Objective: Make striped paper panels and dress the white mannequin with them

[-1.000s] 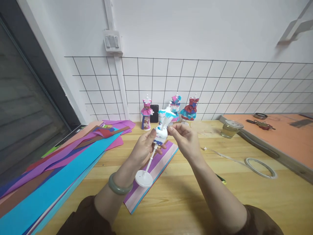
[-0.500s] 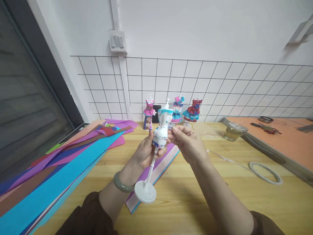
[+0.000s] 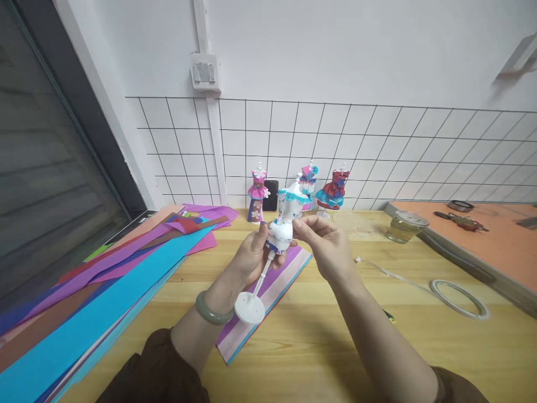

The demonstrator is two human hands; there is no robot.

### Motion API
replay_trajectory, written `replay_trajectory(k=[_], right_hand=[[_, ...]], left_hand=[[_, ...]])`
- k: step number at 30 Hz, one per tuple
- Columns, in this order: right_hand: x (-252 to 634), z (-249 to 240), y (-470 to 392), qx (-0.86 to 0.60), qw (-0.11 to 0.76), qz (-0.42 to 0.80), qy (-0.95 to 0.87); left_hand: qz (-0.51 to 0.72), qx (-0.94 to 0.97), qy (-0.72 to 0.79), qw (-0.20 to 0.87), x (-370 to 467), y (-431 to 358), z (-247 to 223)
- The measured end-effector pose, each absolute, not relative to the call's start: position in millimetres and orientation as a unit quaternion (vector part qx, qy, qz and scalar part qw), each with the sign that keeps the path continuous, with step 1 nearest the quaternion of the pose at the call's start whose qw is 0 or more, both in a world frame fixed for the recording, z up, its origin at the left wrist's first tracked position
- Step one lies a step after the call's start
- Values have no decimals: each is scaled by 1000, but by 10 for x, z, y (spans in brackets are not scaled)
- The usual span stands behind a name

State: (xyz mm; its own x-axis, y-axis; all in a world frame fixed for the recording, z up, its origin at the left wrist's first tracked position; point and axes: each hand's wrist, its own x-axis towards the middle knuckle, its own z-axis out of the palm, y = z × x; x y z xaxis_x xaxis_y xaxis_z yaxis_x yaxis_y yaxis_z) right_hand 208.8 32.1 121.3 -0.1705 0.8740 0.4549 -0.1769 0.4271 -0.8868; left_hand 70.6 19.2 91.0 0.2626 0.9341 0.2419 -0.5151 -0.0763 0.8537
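A small white dress form (image 3: 280,230) on a stand with a round base (image 3: 250,308) is held tilted above the table, its top leaning right. Turquoise trim rings its upper edge, and blue and purple bits show near its lower edge. My left hand (image 3: 250,256) wraps round the lower body and the top of the stand. The fingers of my right hand (image 3: 321,238) are pinched together against the right side of the form; anything between them is too small to make out. Under the form lies a stack of purple, pink and blue strips (image 3: 268,305).
Long coloured sheets (image 3: 142,280) cover the left side. Three dressed forms (image 3: 257,196) and a black phone (image 3: 272,196) stand at the back. To the right are a cup of yellowish liquid (image 3: 405,226), a white ring of cord (image 3: 459,299) and an orange board (image 3: 499,224).
The dress form has shifted slightly right and tilted more, and its base has risen. The view has moved a little, and more of the phone shows.
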Motion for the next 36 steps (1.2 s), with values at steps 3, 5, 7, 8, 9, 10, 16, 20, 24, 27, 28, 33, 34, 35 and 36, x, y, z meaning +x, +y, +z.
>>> replay_trajectory(k=[3,5,7,8,9,10,16,20,24,27,28,33,34,35,36], right_hand=[[2091,1235,299,-313,601,400,-618],[2095,1235,298,-335,618,349,-620],[2095,1213,307,-346,628,303,-628],[2093,1194,313,-347,631,283,-634],[2088,1174,317,-349,630,265,-641],[2080,1152,318,-351,625,248,-652],[1977,1085,264,-329,570,216,-721],[1935,1071,238,-297,573,300,-703],[1938,1058,238,-276,552,395,-680],[1945,1070,234,-282,552,402,-674],[1947,1081,230,-281,555,400,-673],[1963,1132,227,-253,561,440,-654],[1968,1135,234,-247,559,457,-647],[1972,1136,242,-241,556,475,-638],[1975,1136,252,-235,553,493,-629]], left_hand=[[557,441,257,655,684,219,920],[575,421,290,639,676,221,931],[610,441,315,578,688,203,940],[622,467,321,540,703,187,941],[626,499,324,504,721,168,938],[624,529,328,472,741,150,931],[612,553,384,415,805,113,865],[631,512,330,482,818,142,871],[630,475,284,545,846,154,890],[620,449,265,587,850,159,886],[616,439,257,601,846,162,883],[592,387,210,675,806,190,885],[584,377,199,691,798,195,891],[577,368,188,705,791,200,897],[570,359,179,717,784,205,903]])
